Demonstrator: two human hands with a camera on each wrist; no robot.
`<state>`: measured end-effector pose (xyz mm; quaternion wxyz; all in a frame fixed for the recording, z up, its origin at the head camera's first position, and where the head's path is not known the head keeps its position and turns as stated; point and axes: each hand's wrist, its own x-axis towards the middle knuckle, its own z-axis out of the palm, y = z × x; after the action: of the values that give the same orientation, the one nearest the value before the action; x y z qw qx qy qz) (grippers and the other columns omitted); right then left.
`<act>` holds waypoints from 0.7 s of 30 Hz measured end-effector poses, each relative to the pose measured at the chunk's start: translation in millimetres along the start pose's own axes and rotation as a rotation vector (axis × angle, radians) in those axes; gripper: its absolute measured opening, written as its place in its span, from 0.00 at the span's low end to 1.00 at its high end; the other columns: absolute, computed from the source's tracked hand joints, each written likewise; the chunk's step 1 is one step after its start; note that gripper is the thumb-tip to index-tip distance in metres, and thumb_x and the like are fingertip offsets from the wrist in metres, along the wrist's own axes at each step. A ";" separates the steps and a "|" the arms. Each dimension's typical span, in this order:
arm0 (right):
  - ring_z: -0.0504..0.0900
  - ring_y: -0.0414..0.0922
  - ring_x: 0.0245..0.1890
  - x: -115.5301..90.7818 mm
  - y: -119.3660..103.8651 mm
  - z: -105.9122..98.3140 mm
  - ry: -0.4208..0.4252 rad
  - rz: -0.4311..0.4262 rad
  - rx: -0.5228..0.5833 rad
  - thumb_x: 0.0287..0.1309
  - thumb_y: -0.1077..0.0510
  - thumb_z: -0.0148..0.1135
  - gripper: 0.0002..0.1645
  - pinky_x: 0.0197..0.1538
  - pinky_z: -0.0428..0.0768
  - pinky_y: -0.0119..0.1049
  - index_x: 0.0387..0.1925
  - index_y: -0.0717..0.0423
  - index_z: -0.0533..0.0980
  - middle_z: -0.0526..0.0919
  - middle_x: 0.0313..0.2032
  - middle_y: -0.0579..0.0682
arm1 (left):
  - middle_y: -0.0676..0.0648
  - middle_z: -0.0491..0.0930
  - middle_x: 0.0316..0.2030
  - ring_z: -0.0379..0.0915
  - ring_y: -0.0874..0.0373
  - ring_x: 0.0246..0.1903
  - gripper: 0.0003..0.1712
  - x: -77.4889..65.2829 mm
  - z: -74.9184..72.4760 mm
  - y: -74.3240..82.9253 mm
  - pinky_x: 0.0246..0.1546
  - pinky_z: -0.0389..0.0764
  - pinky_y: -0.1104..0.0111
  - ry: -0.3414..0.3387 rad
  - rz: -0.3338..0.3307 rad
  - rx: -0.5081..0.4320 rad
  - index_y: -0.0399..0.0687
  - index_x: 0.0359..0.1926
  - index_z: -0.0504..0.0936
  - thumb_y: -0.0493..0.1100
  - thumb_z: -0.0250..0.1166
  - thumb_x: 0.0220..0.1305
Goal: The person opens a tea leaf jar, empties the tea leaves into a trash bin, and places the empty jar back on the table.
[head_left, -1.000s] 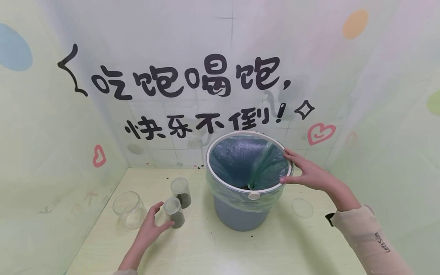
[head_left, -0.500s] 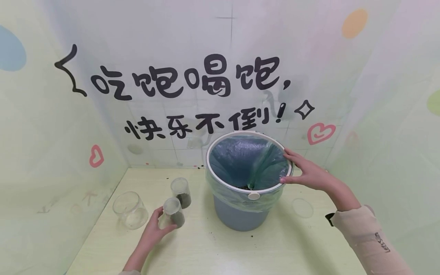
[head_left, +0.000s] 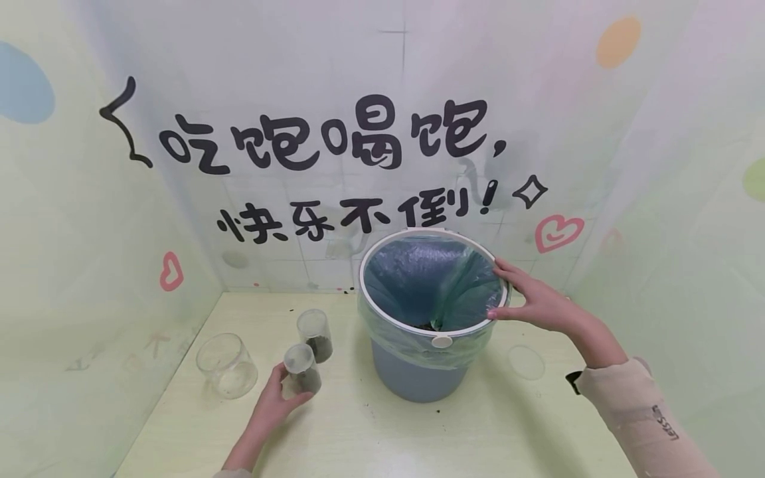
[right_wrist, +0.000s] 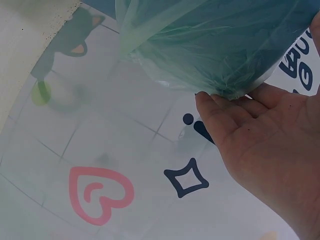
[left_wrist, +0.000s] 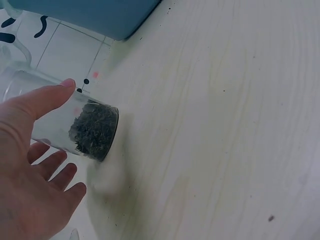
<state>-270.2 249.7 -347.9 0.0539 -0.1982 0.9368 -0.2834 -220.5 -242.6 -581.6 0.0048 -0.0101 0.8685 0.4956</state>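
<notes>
A small clear plastic jar [head_left: 303, 372] with dark flaky stuff at its bottom stands upright on the table. My left hand [head_left: 273, 405] has its thumb across the near side and fingers on the other; the left wrist view shows the thumb over the jar [left_wrist: 95, 129] and the lower fingers spread off it. A similar jar [head_left: 314, 335], also part filled with dark stuff, stands just behind. My right hand [head_left: 546, 305] holds the rim of a blue-grey trash can [head_left: 418, 385], thumb and forefinger at the white ring. A green bag [right_wrist: 200, 55] lines the can and hangs over its outside.
A wider clear container [head_left: 227, 365] stands left of the jars. On the table [head_left: 335, 445], right of the trash can, lies a clear round disc [head_left: 526, 362]. Dark specks dot the tabletop. Printed fabric walls [head_left: 299, 66] close in the back and sides.
My left hand has moved right and its thumb and fingers have come in around the front jar, which stays in place. The right hand and the trash can have not moved.
</notes>
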 end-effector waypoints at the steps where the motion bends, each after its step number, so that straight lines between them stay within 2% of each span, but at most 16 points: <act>1: 0.50 0.68 0.76 0.0 -0.1 0.0 0.000 -0.001 -0.001 0.55 0.40 0.71 0.59 0.70 0.60 0.69 0.76 0.62 0.53 0.47 0.78 0.62 | 0.25 0.57 0.71 0.52 0.28 0.71 0.51 0.0 0.5 0.8 0.69 0.55 0.35 -0.001 -0.002 0.006 0.29 0.72 0.53 0.43 0.74 0.57; 7: 0.51 0.68 0.75 -0.8 -1.4 -0.2 0.000 0.002 0.000 0.55 0.40 0.71 0.59 0.70 0.61 0.69 0.76 0.63 0.53 0.47 0.78 0.62 | 0.22 0.57 0.70 0.54 0.26 0.70 0.52 0.8 4.5 1.2 0.68 0.60 0.36 0.009 -0.009 0.005 0.27 0.71 0.52 0.42 0.74 0.56; 21: 0.51 0.68 0.75 -1.4 -2.1 0.4 0.002 -0.003 0.003 0.55 0.40 0.71 0.59 0.70 0.61 0.69 0.76 0.64 0.53 0.47 0.78 0.63 | 0.22 0.54 0.71 0.51 0.26 0.71 0.52 2.4 11.9 -1.8 0.68 0.60 0.38 0.027 -0.011 -0.024 0.27 0.71 0.51 0.39 0.74 0.56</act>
<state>-268.1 248.4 -347.1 0.0530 -0.1991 0.9361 -0.2851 -222.9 -233.2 -589.3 -0.0043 -0.0217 0.8625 0.5056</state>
